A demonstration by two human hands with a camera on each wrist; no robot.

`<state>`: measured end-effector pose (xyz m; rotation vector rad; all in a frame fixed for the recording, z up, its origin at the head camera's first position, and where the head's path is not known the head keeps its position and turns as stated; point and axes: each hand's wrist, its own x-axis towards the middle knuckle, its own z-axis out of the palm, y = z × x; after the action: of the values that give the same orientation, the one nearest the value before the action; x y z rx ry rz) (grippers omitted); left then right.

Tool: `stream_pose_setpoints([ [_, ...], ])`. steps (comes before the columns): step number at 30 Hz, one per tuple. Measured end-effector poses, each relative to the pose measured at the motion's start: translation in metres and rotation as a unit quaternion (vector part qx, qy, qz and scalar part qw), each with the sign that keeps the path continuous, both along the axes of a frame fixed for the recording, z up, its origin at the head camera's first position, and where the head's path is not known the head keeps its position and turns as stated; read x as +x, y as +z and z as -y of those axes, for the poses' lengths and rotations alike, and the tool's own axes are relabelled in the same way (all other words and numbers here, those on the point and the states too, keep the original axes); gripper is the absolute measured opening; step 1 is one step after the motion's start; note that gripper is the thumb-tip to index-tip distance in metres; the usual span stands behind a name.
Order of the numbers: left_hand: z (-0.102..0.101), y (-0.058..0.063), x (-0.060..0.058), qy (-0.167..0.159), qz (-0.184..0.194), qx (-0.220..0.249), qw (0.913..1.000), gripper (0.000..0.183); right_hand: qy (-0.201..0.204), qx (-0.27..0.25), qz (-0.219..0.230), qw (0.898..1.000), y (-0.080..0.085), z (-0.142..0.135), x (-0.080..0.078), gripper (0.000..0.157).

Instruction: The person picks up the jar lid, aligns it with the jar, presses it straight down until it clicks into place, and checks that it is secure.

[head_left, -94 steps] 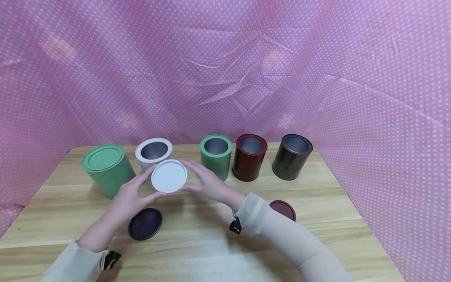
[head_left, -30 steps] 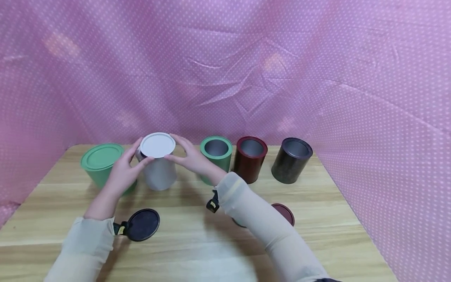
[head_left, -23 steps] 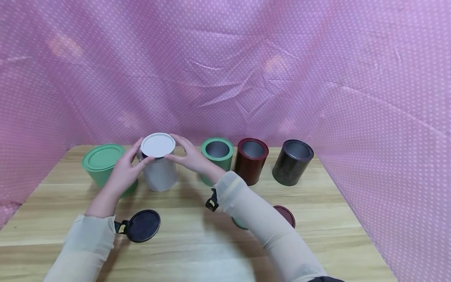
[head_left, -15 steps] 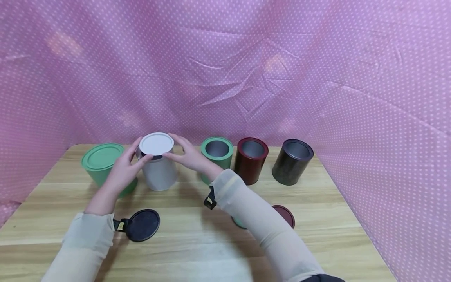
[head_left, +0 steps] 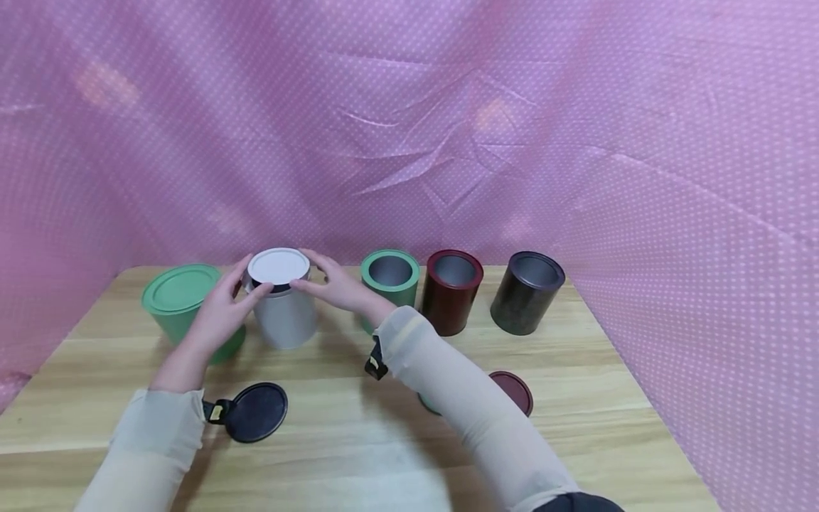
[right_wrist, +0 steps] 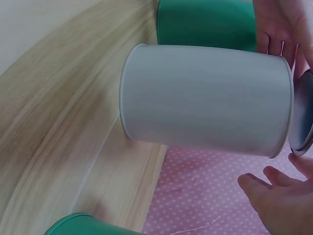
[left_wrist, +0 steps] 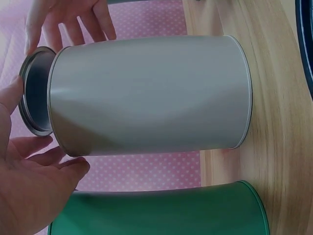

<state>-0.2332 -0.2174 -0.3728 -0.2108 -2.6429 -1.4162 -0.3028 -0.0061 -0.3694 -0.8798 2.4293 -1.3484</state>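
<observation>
Both hands hold a round white lid (head_left: 279,265) over the mouth of a white can (head_left: 288,321) that stands upright at the back left. My left hand (head_left: 219,316) grips the lid's left edge, thumb at the front. On the opposite edge, my right hand (head_left: 342,290) has its thumb in front and its fingers behind. The wrist views show the lid's dark metallic underside (left_wrist: 39,93) tilted, with a gap to the can's rim. Whether one edge touches the rim, I cannot tell.
A green can (head_left: 182,288) with its lid on stands left. Open green (head_left: 392,295), dark red (head_left: 448,309) and black (head_left: 521,306) cans stand right. A black lid (head_left: 259,414), a dark red lid (head_left: 515,391) and a half-hidden green lid (head_left: 427,404) lie in front.
Both hands have carried the white lid back from in front of the white can to above its mouth. Over the last half second it has come slightly lower and left in view.
</observation>
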Motion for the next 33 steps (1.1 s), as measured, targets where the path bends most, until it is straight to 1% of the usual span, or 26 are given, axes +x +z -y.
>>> stream_pose_setpoints([
  [5,0.001,-0.001,-0.006,-0.007,-0.002,-0.005,1.0,0.081,0.0,0.001,0.003,1.0,0.001,0.0,-0.003,0.069],
  [13,0.004,-0.006,-0.006,0.003,0.006,0.001,1.0,0.081,0.001,0.005,0.019,1.0,-0.001,0.003,-0.006,0.07],
  [18,0.004,-0.007,-0.007,0.006,0.011,-0.001,0.9999,0.082,0.003,0.011,0.019,1.0,0.0,0.004,-0.008,0.068],
  [28,0.007,-0.011,-0.012,0.004,0.021,-0.007,0.9998,0.082,0.004,0.031,0.005,1.0,-0.003,0.007,-0.015,0.068],
  [33,0.009,-0.012,-0.013,-0.002,0.024,-0.017,0.9996,0.081,-0.001,0.04,0.015,0.999,-0.003,0.008,-0.015,0.068],
])
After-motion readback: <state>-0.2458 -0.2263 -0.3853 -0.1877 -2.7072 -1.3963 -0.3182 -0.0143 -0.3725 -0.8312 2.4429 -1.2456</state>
